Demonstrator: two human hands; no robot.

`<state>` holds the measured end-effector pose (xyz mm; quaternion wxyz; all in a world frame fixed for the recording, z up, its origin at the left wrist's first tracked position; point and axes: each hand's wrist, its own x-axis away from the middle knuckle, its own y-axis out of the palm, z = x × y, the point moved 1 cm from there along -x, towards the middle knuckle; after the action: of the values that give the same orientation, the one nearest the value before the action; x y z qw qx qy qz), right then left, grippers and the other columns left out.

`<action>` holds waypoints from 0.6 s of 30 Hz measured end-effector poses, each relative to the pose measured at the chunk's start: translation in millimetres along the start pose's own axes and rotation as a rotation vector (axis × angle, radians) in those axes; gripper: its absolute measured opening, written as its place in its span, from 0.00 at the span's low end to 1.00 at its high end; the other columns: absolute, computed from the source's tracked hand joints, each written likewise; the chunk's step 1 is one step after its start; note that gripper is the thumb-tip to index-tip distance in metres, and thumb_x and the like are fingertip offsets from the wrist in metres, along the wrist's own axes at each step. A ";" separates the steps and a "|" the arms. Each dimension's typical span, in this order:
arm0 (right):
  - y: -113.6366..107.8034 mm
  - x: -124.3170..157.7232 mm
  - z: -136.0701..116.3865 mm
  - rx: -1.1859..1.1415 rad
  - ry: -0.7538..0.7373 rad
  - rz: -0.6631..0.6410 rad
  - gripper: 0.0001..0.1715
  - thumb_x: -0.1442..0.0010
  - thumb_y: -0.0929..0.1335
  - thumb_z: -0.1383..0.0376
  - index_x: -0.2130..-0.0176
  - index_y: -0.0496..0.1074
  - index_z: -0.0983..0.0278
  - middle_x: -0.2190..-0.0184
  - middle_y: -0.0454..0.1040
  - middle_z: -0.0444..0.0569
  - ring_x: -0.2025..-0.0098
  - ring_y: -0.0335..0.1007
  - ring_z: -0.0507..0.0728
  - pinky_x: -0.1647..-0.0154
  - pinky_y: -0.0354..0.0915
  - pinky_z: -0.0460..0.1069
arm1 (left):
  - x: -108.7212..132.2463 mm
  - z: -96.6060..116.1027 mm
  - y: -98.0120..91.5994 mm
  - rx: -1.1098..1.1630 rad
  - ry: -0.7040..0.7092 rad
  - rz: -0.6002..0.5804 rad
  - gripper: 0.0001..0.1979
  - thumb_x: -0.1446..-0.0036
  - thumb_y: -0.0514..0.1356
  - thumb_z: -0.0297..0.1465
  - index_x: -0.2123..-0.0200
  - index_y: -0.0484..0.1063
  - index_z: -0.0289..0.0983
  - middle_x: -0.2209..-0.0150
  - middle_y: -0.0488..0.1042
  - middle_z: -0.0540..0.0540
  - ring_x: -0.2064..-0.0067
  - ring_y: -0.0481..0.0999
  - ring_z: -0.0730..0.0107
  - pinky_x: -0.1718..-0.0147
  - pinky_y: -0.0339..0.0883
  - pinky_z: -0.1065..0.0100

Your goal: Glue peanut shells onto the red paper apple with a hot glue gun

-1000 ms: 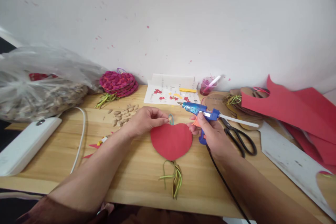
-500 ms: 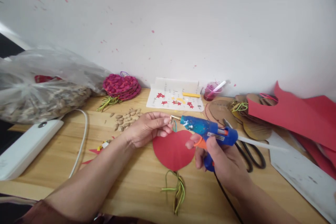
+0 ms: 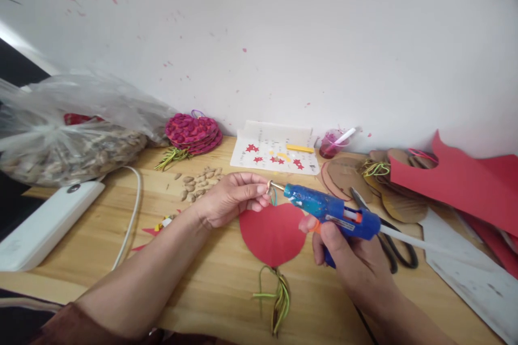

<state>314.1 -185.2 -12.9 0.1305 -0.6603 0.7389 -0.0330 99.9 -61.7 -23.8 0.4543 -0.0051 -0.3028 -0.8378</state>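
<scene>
My right hand (image 3: 352,259) is wrapped round a blue hot glue gun (image 3: 332,210), fingers at its orange trigger, with a white glue stick (image 3: 404,237) out of its back end. Between the thumb and fingertips of my left hand (image 3: 234,199) is a small tan shell (image 3: 268,187), mostly hidden. The gun's metal nozzle points left and meets the shell, or nearly so. Under both hands lies a red heart-shaped paper piece (image 3: 273,237), with a green cord loop at its top and a green-and-brown tassel (image 3: 279,302) at its bottom.
Loose tan shells (image 3: 196,186) lie behind my left arm, near a clear bag of shells (image 3: 73,145) and a white power bank (image 3: 52,226). At the back are magenta decorated discs (image 3: 194,132), a paper sheet (image 3: 238,156) and a cup (image 3: 326,148). Scissors (image 3: 408,253) and red card (image 3: 457,178) lie right.
The glue gun has tipped slightly, its back end lower, and moved a little right and down. The left hand keeps its pinch near the nozzle. The whole view has shifted slightly.
</scene>
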 end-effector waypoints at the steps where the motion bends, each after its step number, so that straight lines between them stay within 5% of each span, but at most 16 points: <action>1: 0.1 0.3 0.4 0.010 -0.012 -0.004 0.19 0.32 0.67 0.51 0.64 0.78 0.61 0.82 0.70 0.44 0.81 0.66 0.54 0.79 0.64 0.50 | -0.1 0.3 0.0 -0.002 0.000 -0.002 0.19 0.59 0.79 0.36 0.67 0.80 0.33 0.74 0.79 0.47 0.73 0.77 0.75 0.72 0.70 0.75; 9: 4.9 -1.3 -18.3 -0.124 0.203 0.079 0.20 0.37 0.71 0.47 0.64 0.75 0.61 0.72 0.78 0.48 0.81 0.62 0.50 0.78 0.63 0.49 | 0.6 2.3 1.5 0.001 0.006 0.003 0.19 0.59 0.79 0.36 0.68 0.80 0.32 0.74 0.79 0.47 0.73 0.77 0.75 0.72 0.71 0.76; 18: 6.8 3.8 -20.9 -0.036 0.115 0.066 0.20 0.35 0.68 0.47 0.63 0.77 0.60 0.79 0.70 0.45 0.79 0.62 0.53 0.77 0.64 0.51 | 0.5 1.9 0.2 0.008 -0.007 0.000 0.19 0.59 0.79 0.35 0.67 0.80 0.33 0.74 0.80 0.47 0.74 0.77 0.76 0.71 0.70 0.76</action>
<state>302.2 -190.7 5.2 0.0771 -0.6349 0.7669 -0.0533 99.3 -61.1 -22.0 0.4531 -0.0061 -0.3077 -0.8366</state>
